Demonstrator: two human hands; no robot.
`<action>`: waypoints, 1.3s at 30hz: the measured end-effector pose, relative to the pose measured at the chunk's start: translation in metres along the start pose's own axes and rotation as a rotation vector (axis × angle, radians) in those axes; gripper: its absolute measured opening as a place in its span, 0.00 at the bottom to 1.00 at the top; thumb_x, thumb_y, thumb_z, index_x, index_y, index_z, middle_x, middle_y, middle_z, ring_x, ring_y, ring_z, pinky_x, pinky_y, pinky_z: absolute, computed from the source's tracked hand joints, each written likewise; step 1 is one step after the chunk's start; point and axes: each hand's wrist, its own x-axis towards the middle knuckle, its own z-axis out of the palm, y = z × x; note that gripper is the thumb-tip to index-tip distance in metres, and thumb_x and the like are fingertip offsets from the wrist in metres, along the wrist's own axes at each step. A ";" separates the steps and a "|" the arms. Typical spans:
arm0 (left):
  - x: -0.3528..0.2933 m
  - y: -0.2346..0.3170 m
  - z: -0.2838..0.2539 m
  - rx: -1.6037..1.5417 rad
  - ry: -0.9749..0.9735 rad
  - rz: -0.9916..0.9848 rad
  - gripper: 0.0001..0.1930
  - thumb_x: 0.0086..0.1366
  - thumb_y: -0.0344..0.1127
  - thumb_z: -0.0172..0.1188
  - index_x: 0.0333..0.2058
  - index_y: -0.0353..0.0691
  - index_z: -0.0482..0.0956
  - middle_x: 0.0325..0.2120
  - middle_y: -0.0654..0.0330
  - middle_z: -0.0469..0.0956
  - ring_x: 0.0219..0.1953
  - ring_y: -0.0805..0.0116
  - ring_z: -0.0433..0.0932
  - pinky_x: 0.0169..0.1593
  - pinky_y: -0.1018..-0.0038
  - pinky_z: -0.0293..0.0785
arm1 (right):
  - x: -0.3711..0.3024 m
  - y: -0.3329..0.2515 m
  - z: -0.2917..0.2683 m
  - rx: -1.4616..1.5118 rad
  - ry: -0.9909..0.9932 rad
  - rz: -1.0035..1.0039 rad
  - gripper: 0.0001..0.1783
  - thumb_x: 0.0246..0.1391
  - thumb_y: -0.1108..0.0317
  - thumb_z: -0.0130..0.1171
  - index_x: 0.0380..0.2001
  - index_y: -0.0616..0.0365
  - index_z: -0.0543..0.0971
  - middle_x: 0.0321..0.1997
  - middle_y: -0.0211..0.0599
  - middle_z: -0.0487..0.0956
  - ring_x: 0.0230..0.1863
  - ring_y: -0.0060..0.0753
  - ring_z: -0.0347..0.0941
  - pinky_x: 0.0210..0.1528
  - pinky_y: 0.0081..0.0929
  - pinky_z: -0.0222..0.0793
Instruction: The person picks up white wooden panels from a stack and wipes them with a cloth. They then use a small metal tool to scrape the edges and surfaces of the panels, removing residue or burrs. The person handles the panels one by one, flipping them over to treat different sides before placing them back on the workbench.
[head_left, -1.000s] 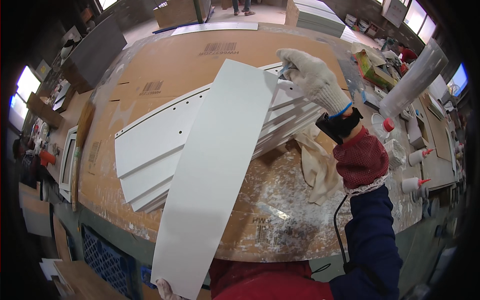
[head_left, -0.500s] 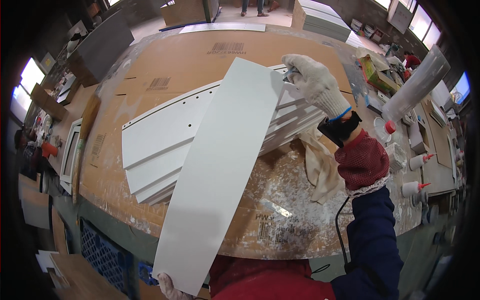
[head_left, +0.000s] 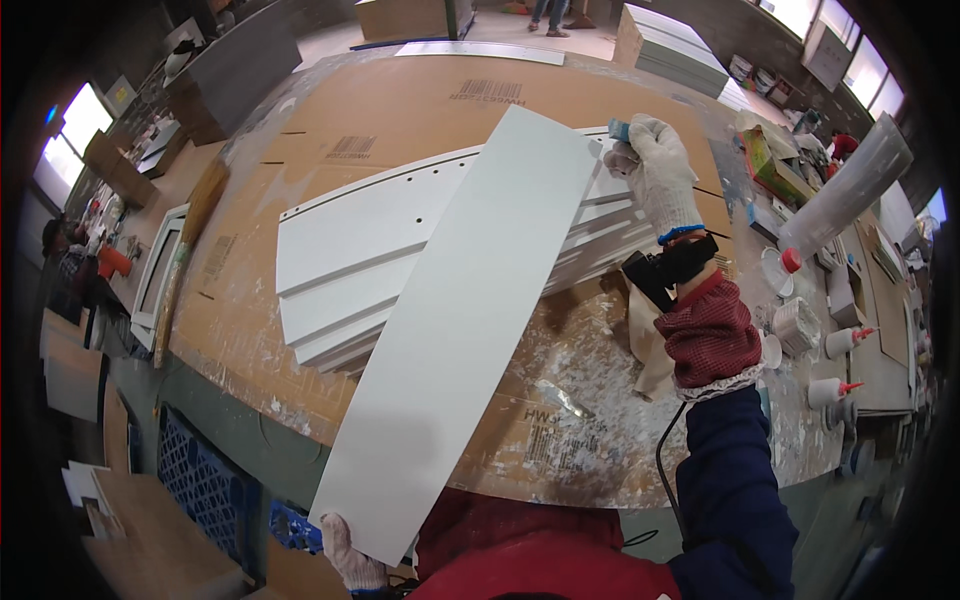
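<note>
I hold one white panel (head_left: 465, 330) slantwise in front of me. Its upper part is over the stack (head_left: 350, 235) of other white panels, and its lower end comes out past the edge of the table (head_left: 800, 480), close to my body. With my left hand (head_left: 350, 555) I pinch the lower corner: the thumb is on the face, while the fingers beneath are hidden from view. My right hand (head_left: 655, 165) is beside the upper right corner, with fingers pressed together around a small blue block (head_left: 618, 130). Whether it touches the panel, I cannot tell.

About how far I am: this panel is in hand and not laid flat with the others. Its visible face is plain, without holes, whereas the top panel of the stack has dark holes along its far edge. If those panels are finished or waiting, nothing here shows me. The cloth (head_left: 648, 345) lies unused near the stack, on my right side.
</note>
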 end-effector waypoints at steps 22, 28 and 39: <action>-0.012 0.014 -0.007 -0.046 -0.614 -0.255 0.28 0.53 0.21 0.61 0.55 0.35 0.68 0.43 0.59 0.77 0.45 0.71 0.75 0.50 0.72 0.72 | -0.267 -0.048 0.138 -0.180 -0.920 0.209 0.23 0.49 0.79 0.55 0.52 0.67 0.71 0.44 0.43 0.75 0.42 0.29 0.73 0.46 0.27 0.71; -0.012 -0.008 -0.013 -0.222 -0.569 -0.323 0.21 0.59 0.26 0.60 0.52 0.35 0.71 0.42 0.59 0.78 0.46 0.69 0.76 0.51 0.71 0.71 | -0.298 -0.056 0.176 -0.290 -1.183 0.122 0.25 0.50 0.79 0.60 0.53 0.66 0.71 0.43 0.41 0.76 0.42 0.27 0.74 0.47 0.27 0.71; -0.013 -0.028 -0.007 -0.171 -0.543 0.004 0.20 0.61 0.29 0.61 0.52 0.40 0.70 0.46 0.60 0.76 0.49 0.72 0.74 0.50 0.73 0.72 | -0.356 -0.045 0.274 -0.890 -1.965 -0.940 0.23 0.37 0.71 0.61 0.42 0.57 0.71 0.35 0.40 0.74 0.41 0.47 0.74 0.39 0.37 0.72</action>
